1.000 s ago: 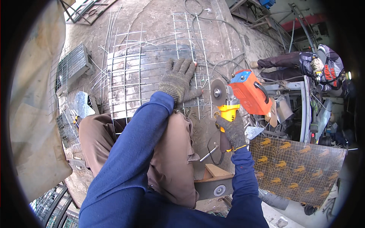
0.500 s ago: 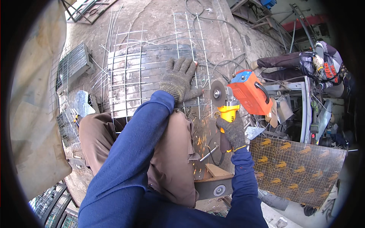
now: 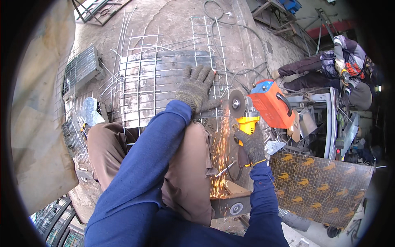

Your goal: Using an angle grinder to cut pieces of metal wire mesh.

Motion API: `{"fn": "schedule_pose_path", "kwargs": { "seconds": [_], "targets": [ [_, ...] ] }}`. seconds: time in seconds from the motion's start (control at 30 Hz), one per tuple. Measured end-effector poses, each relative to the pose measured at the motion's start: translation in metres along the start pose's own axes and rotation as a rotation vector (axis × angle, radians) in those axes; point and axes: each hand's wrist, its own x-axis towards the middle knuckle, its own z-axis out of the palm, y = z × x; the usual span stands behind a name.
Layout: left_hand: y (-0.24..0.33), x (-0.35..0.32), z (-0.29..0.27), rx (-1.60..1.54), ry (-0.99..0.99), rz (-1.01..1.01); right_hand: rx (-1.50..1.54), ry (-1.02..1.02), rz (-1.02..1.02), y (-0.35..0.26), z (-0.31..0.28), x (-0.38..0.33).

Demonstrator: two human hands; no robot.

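Note:
My left hand (image 3: 195, 88), in a grey knitted glove, lies flat with fingers spread on a wire mesh (image 3: 140, 78). Under the mesh is a dark, worn metal sheet (image 3: 166, 64). My right hand (image 3: 252, 145), gloved as well, is wrapped round a yellow angle grinder (image 3: 248, 124). The grinder's disc (image 3: 237, 103) stands upright at the mesh's right edge, close to the cut wire ends. Orange sparks (image 3: 222, 156) stream from there toward me, past my right knee. The disc's exact contact point is hard to make out.
An orange and blue machine with a handle (image 3: 272, 105) stands just right of the grinder. Black cable (image 3: 257, 37) runs along the floor. A patterned board (image 3: 317, 185) lies at the right. Another person (image 3: 329, 68) works at the far right. Stacked mesh (image 3: 80, 70) lies left.
The spark stream has grown much thicker and longer. The view has shifted slightly; my left hand stays on the mesh and my right hand keeps hold of the grinder.

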Motion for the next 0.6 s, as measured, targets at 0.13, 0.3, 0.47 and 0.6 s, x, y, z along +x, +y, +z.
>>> {"fn": "schedule_pose_path", "kwargs": {
  "seconds": [0.13, 0.3, 0.47, 0.6],
  "targets": [
    [-0.003, -0.002, 0.002, 0.011, 0.002, -0.004, -0.049, -0.011, -0.011, -0.01, 0.0, -0.004],
    [0.0, 0.0, 0.001, -0.004, 0.007, 0.008, 0.116, 0.007, -0.021, -0.008, 0.002, -0.001],
    [-0.002, -0.002, 0.001, -0.016, 0.041, 0.012, 0.01, 0.025, -0.019, -0.026, -0.002, 0.016],
    [-0.001, -0.001, 0.004, -0.03, 0.074, 0.017, -0.03, 0.026, -0.031, -0.032, 0.001, 0.026]
  ]
}}
